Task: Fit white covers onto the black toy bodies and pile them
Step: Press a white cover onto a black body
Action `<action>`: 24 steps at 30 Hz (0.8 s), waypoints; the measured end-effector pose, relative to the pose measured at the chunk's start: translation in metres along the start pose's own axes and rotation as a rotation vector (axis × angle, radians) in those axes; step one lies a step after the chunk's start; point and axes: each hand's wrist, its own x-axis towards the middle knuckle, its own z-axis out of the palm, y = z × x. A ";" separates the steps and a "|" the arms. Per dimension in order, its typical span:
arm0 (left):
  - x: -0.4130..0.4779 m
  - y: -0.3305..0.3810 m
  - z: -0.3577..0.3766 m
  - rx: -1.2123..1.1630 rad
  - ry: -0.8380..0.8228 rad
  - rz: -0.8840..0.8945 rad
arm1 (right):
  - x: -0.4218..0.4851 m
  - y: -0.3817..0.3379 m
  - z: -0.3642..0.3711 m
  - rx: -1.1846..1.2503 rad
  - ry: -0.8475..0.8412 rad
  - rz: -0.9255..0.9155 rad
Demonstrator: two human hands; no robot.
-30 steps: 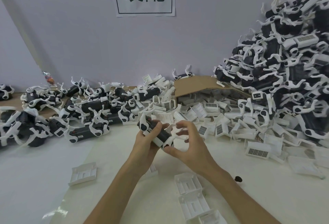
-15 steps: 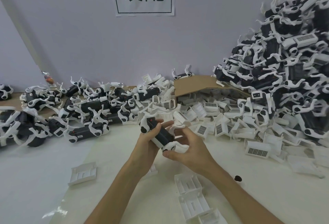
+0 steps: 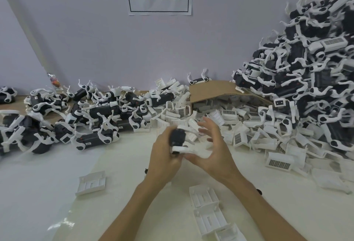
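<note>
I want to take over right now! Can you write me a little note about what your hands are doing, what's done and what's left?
Hands: the left hand grips a black toy body. The right hand is open, with its thumb against a white part at the toy's near end. Blur hides whether a cover is seated.
Things: loose white covers spill from the cardboard box, and a few more lie close in front.
Done: the big pile on the right.
Left: the toy bodies on the left, which look uncovered. Cover each one, then pile it.
</note>
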 end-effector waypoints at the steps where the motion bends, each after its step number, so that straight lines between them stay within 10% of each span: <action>1: 0.000 -0.001 0.002 0.088 -0.001 0.041 | 0.001 0.000 -0.001 -0.024 -0.004 -0.026; 24: -0.002 0.000 0.002 0.374 -0.097 0.007 | -0.002 0.004 0.004 -0.086 0.002 -0.172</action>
